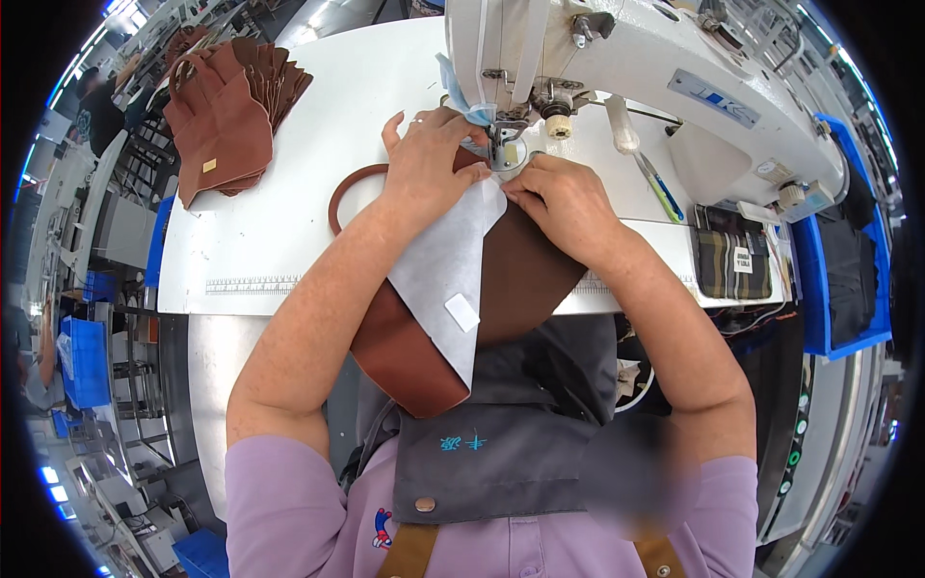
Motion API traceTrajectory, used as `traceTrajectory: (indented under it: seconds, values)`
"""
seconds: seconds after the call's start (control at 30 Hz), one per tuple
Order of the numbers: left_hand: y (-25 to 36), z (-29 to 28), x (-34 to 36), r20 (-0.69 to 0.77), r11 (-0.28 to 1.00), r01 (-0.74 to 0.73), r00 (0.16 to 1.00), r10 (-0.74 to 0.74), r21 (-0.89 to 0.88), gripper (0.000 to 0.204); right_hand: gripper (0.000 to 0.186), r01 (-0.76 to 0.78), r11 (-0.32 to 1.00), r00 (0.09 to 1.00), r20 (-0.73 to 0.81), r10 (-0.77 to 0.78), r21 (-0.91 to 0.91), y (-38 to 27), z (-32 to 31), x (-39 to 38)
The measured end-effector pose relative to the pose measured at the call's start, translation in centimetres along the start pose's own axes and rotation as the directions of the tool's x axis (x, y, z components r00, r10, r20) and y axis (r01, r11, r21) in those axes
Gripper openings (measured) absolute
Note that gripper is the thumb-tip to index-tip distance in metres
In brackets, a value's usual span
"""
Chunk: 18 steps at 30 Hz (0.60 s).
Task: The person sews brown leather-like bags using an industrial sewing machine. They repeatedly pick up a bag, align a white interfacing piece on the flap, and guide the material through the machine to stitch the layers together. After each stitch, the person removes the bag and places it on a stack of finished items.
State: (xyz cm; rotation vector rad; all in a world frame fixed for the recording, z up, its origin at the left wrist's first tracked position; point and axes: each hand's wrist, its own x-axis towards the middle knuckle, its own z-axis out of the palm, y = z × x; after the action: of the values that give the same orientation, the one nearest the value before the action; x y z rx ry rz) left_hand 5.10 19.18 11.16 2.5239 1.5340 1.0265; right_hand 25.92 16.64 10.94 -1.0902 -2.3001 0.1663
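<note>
A brown leather bag piece [405, 349] with a handle loop [349, 188], a white backing [438, 262] and a dark brown panel [530, 270] hangs over the table's front edge towards my lap. Its far end lies by the presser foot [503, 149] of a white sewing machine [636, 48]. My left hand [427, 159] rests on the piece left of the needle, fingers spread, thumb near the white backing. On the right, my right hand [564, 197] pinches the panel's edge close to the foot. A small white label [462, 312] is on the backing. The fingertips partly hide the stitching place.
A stack of brown leather bag pieces [226, 135] lies at the far left of the white table [289, 231]. To the right are green-handled snips [665, 191], a plaid pouch [732, 265] and a blue bin [817, 289] holding dark material. A ruler strip [255, 286] runs along the front edge.
</note>
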Motion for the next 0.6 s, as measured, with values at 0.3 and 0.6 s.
traceTrajectory:
  seconds: [0.3,0.6]
  values:
    - [0.9,-1.8,-0.7,0.302,0.989,-0.146,0.943,0.136,0.008,0.029,0.009,0.255,0.967,0.965,-0.069,-0.255,-0.002,0.5,-0.2,0.0]
    - [2.8,-2.4,-2.6,0.365,0.98,-0.188,0.919,0.153,0.063,0.046,0.021,0.26,0.965,0.965,-0.021,-0.26,0.009,0.6,-0.6,-0.6]
